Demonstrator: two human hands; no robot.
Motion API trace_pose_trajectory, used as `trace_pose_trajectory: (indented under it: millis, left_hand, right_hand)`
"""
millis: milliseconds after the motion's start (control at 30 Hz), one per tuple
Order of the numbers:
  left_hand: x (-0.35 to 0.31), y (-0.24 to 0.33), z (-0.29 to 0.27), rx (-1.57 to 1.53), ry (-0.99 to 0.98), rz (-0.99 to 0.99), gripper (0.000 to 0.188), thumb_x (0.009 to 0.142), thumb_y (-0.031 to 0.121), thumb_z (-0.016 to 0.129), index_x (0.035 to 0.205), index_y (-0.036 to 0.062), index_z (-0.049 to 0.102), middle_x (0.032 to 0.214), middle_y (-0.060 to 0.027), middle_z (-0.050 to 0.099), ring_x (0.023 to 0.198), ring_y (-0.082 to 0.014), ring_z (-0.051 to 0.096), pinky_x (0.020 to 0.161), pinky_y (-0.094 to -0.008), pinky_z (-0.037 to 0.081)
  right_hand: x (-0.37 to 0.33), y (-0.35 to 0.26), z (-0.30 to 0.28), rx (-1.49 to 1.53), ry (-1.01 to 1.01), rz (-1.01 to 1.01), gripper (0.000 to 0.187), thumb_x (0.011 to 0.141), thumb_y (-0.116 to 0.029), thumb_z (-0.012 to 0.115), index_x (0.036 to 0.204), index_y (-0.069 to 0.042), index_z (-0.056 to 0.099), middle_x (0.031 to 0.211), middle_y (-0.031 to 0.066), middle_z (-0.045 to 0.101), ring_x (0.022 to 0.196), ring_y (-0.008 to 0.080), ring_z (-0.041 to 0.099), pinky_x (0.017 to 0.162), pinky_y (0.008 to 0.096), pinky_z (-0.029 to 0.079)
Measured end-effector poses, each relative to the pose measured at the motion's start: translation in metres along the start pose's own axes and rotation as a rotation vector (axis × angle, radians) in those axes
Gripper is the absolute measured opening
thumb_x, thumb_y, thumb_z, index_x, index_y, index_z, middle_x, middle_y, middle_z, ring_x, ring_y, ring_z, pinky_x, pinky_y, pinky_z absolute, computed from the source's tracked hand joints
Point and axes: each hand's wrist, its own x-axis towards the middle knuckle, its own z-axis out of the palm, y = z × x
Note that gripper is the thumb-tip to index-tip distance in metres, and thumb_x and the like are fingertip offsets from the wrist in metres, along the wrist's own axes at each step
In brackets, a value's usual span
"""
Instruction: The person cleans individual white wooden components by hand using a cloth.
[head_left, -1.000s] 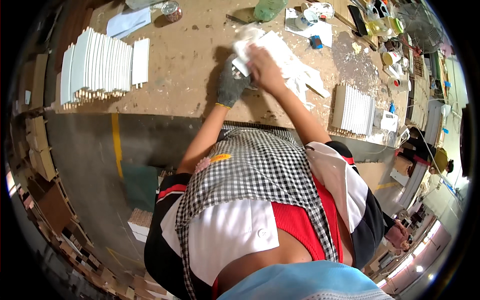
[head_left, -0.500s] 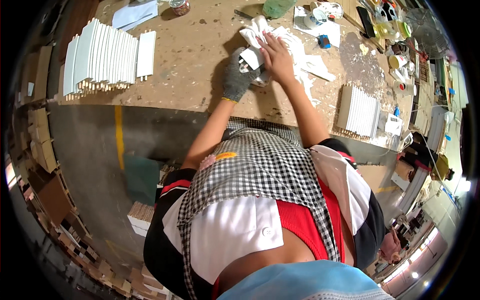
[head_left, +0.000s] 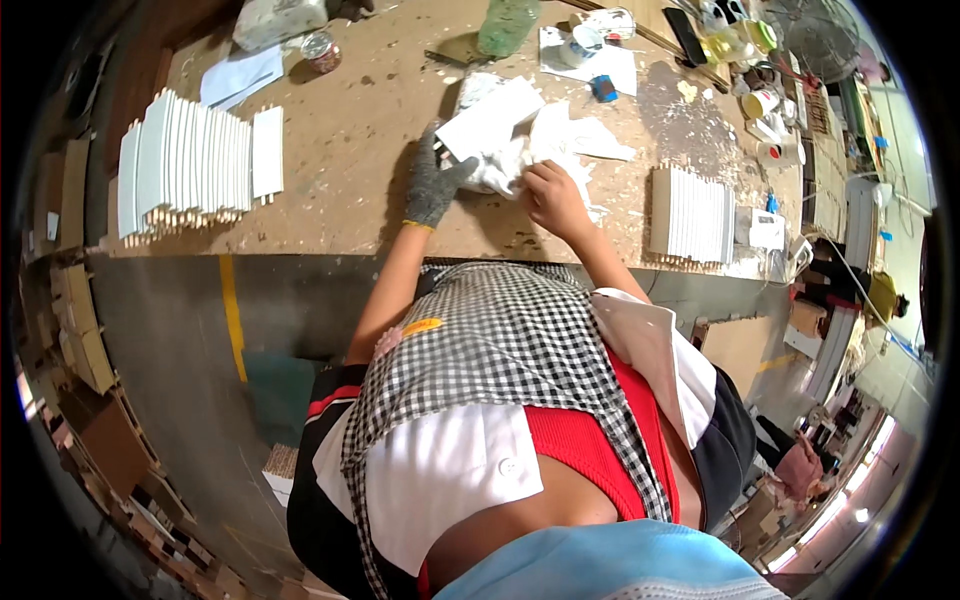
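A white panel (head_left: pixel 492 116) with short wooden dowels at one end lies tilted over a bunched white cloth (head_left: pixel 553 128) on the workbench. At its dowelled end my left hand (head_left: pixel 431 188), in a grey glove, grips the panel, with the thumb apart and the other fingers partly hidden under it. My bare right hand (head_left: pixel 558 203) is closed on the near edge of the cloth, its fingertips hidden in the folds. To the left stands a row of similar white panels with dowels (head_left: pixel 185 165). A smaller stack of white panels (head_left: pixel 692 215) stands to the right.
The paint-spotted workbench (head_left: pixel 345 170) ends just before my apron. A green bottle (head_left: pixel 508 27), a jar (head_left: pixel 321 52), a white cup (head_left: pixel 582 45) and a small blue block (head_left: pixel 604 88) stand beyond the cloth. Containers and a phone (head_left: pixel 684 37) crowd the far right.
My right hand has come off the panel's area toward me and right, its flat fingers now curled. The panel is turned and more exposed. The whole view has shifted slightly.
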Motion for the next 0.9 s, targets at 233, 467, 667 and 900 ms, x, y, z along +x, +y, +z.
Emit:
trace_pose_trajectory:
  millis: [233,467,667,900]
  left_hand:
    - [0.004,0.020,0.002,0.051,-0.038,-0.037,0.089,0.079,0.031,0.085,0.147,-0.0005,0.036,0.135,-0.0184,0.055,0.121,-0.0257,0.055,0.101,-0.0392,0.048]
    - [0.027,0.016,0.002,-0.041,-0.079,-0.004,0.076,0.081,0.011,0.081,0.145,0.0026,0.041,0.132,-0.0122,0.057,0.121,-0.0233,0.055,0.102,-0.0362,0.046]
    - [0.023,0.026,0.009,-0.273,0.024,-0.150,0.084,0.084,0.012,0.079,0.151,-0.0020,0.031,0.142,-0.0149,0.051,0.128,-0.0223,0.050,0.106,-0.0350,0.043]
    - [0.026,0.033,0.014,-0.315,0.039,-0.228,0.103,0.083,-0.010,0.069,0.159,0.0058,0.001,0.139,-0.0172,0.053,0.121,-0.0233,0.056,0.099,-0.0353,0.050]
  right_hand:
    - [0.030,0.082,-0.081,0.310,0.104,0.472,0.025,0.087,-0.026,0.074,0.108,-0.012,0.076,0.120,0.0115,0.069,0.094,0.0273,0.070,0.081,0.0397,0.055]
    - [0.070,0.227,-0.047,-0.219,0.351,0.619,0.047,0.078,-0.031,0.080,0.122,-0.019,0.071,0.110,0.0159,0.070,0.095,0.0351,0.067,0.084,0.0436,0.053]
    - [0.085,0.174,-0.068,0.186,0.281,0.685,0.047,0.084,-0.025,0.078,0.130,-0.023,0.067,0.107,0.0107,0.074,0.087,0.0256,0.072,0.075,0.0365,0.056]
    - [0.141,0.019,-0.061,0.253,0.044,-0.146,0.041,0.084,-0.003,0.070,0.123,-0.015,0.070,0.120,0.0099,0.067,0.107,0.0312,0.064,0.088,0.0401,0.055]
